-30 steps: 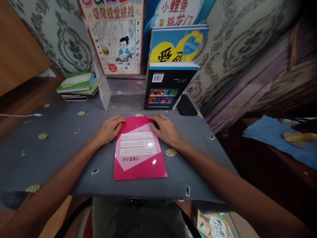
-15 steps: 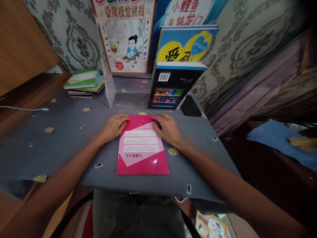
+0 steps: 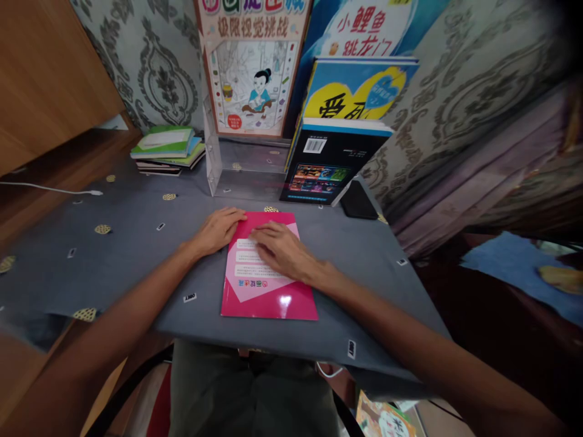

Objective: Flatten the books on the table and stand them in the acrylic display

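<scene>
A pink book (image 3: 269,306) lies flat on the grey tablecloth, its printed text upside down to me. My left hand (image 3: 221,230) rests at the book's upper left edge, fingers stretched and fingertips touching the corner; the thumb is partly hidden. Across the upper middle of the cover lies my right hand (image 3: 285,250), fingers extended toward the left and hiding part of the text boxes. It grips nothing. Whether it presses on the cover or hovers just above, I cannot tell.
Behind the book stands a clear acrylic rack (image 3: 248,181) holding several upright books, a black one (image 3: 334,155) in front. A stack of thin books (image 3: 166,145) is at the back left, near a white cable (image 3: 59,189). A black flat device (image 3: 359,200) lies right of the rack.
My right hand has moved left from the book's upper right edge onto the cover. My left hand stays by the upper left corner. The camera view has shifted slightly.
</scene>
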### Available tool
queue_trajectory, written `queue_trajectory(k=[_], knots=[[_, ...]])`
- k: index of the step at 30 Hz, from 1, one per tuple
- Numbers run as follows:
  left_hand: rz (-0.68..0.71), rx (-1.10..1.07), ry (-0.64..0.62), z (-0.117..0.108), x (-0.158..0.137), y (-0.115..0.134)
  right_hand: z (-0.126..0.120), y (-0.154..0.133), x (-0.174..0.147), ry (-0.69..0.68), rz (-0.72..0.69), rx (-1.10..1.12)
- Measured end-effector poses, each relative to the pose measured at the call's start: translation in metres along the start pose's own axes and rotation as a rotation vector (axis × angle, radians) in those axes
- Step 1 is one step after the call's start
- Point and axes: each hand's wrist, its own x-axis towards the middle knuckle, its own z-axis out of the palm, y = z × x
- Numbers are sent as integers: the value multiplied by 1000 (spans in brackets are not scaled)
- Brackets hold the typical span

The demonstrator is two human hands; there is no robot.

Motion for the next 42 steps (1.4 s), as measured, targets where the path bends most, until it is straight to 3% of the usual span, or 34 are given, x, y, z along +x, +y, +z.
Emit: queue_trajectory(k=[7,20,26,33,42], knots=[[-15,-22,-32,-3,1,-2,18,-44,2,-40,-151,60],[0,28,-22,-2,-1,2,10,-101,-41,-141,-202,187],[-8,47,-37,-1,-2,2,6,-100,-67,-151,-95,276],[-1,54,-21,0,-2,1,-6,-89,-102,-42,29,303],[-1,47,-16,-3,-1,3,-23,-56,-142,48,191,259]])
